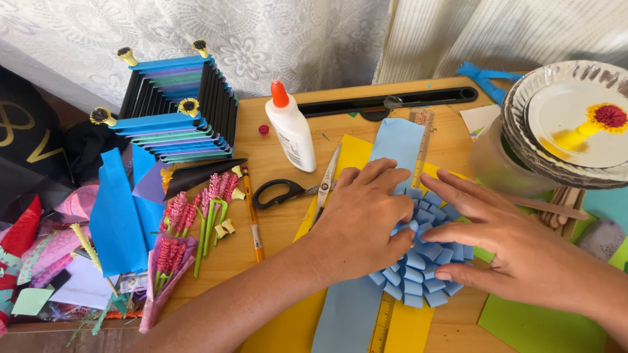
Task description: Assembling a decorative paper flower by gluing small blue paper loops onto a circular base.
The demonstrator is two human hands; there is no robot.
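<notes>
Both hands, left hand (363, 219) and right hand (517, 245), pressed flat-fingered, grasping nothing, on the round blue folded-paper flower (422, 252) mid-desk; uneven pressure could have crushed or shifted its loops.

A pale wooden table (451, 327) fills most of the view, bright under even daylight. Behind it hangs a white lace curtain (261, 39) with a flower pattern, and beside that a plain ribbed cream curtain (497, 33). At the far left stands something dark (26, 131) with gold markings.
</notes>
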